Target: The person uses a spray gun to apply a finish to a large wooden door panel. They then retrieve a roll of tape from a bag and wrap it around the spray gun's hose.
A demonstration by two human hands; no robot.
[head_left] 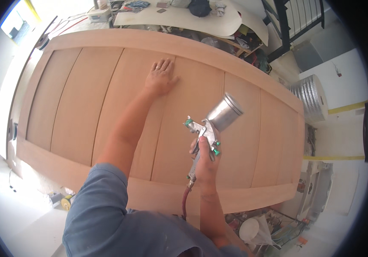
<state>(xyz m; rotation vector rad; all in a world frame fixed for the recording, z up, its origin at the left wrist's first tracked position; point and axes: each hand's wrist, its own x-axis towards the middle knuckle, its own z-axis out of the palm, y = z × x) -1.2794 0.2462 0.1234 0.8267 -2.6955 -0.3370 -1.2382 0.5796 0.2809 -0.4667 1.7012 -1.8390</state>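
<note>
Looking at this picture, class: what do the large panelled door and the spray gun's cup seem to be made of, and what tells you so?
Panelled door: apparently bare, unfinished wood, pale tan and matt, with faint grain and grooves between panels; the left hand rests flat on it.
Spray gun's cup: looks like metal, silvery with bright reflections; the gun body seems metal too, with green knobs, gripped by the right hand.
</note>
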